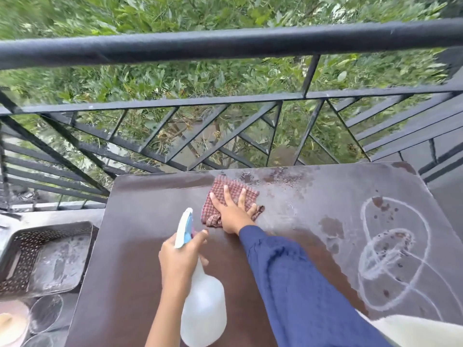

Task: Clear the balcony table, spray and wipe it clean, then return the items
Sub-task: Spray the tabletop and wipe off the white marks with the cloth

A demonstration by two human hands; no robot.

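A dark brown balcony table [140,246] fills the lower middle of the head view. Its left part looks dark and wiped; its right part is dusty grey with white ring marks [393,251] and spots. My right hand [231,211] presses flat, fingers spread, on a red-checked cloth [233,194] near the table's far edge. My left hand [180,261] grips the neck of a translucent white spray bottle [203,306] with a white and blue trigger head, held above the table's near middle.
A black metal railing [225,46] runs along the table's far side, with green foliage beyond. On the floor to the left sit a brown perforated basket tray [22,249], clear glasses [46,313] and a pale round object [11,324].
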